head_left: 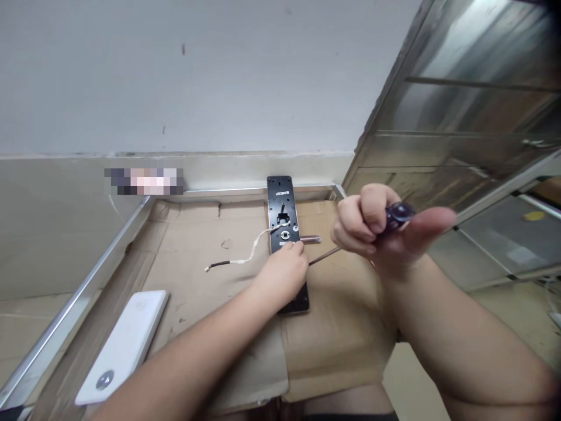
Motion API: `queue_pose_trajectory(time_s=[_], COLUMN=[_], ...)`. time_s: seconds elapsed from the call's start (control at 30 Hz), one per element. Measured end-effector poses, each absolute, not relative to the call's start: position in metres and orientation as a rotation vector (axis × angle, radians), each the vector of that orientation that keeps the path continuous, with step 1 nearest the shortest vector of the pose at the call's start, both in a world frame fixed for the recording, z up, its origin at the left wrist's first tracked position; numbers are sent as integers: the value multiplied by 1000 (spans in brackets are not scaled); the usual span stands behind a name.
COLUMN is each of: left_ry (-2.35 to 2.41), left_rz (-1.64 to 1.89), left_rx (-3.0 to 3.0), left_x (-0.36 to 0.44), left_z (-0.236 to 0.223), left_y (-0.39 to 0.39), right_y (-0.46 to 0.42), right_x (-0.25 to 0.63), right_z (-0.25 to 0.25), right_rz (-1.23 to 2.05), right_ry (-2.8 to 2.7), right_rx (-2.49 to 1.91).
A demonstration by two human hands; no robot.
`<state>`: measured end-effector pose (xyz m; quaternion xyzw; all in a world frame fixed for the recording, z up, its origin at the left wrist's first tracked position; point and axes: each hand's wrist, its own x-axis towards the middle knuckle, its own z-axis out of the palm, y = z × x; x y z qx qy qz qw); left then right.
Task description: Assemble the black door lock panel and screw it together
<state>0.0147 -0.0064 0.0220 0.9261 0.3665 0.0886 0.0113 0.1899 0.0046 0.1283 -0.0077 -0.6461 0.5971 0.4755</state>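
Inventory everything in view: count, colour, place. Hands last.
Table: 1, silvery rim, centre
Cardboard: count unclear, brown, on the table
Panel: 1, black, on the cardboard
Cable: 1, mostly white, left from the panel
Rod: 1, metallic, panel's right edge
Screwdriver: 1, dark-handled, right of panel
Case: 1, white, lower left
Wall: 1, grey-beige, behind
Metallic surface: 1, grey-brown, right
Pixelated patch: 1, mixed, left
Lower right: partly indistinct
Left hand: 1, bare, on the panel
Right hand: 1, bare, gripping the screwdriver

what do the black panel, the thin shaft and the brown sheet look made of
Black panel: metal or hard plastic, fairly smooth; the dark finish hides which. Thin shaft: probably metal, being slender, straight and faintly shiny. Brown sheet: cardboard, dull and creased, with small tears.
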Motion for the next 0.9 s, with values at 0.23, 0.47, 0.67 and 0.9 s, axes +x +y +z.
queue_pose_trajectory(time_s=[0.23, 0.47, 0.67, 0.9], left_ry=[1044, 930, 783, 709], left_rz=[-59, -284, -285, -238], left_rx=[3057, 3150, 3222, 3223], left_x=[27, 35, 34, 30], left_z=[36, 45, 44, 42], left_y=[-6, -5, -1, 4], right_y=[31, 53, 67, 73], right_x=[216, 236, 239, 239], right_z=[131, 121, 111, 104], right_rz=[1609, 1587, 1649, 1756], right_ry=[-1372, -1219, -1164, -1125], right_rx=[13, -108, -50, 14])
